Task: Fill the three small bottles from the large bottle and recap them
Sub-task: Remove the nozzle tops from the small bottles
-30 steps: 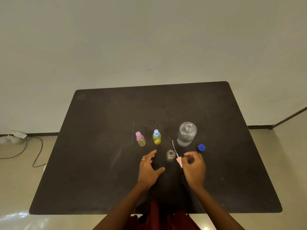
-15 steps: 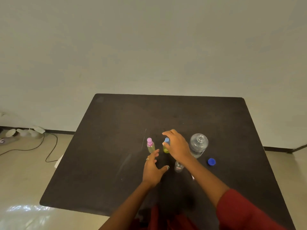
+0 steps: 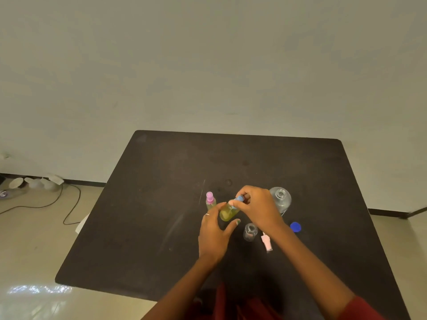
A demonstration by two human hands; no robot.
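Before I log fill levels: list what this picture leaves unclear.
- Head view: the yellow bottle's blue cap, mostly hidden by the right hand.
- Liquid level in the large bottle and the uncapped small bottle: clear, too small.
- Left hand: its contact with the bottle is unclear.

Three small bottles are on view: one with a pink cap (image 3: 210, 200), one yellow with a blue cap (image 3: 229, 210), and one clear and open (image 3: 250, 231). There is one large bottle (image 3: 280, 199), one loose blue cap (image 3: 295, 227) and one loose pink sprayer top (image 3: 266, 242). Two hands, left (image 3: 215, 234) and right (image 3: 258, 207), are over one dark table (image 3: 161, 204).
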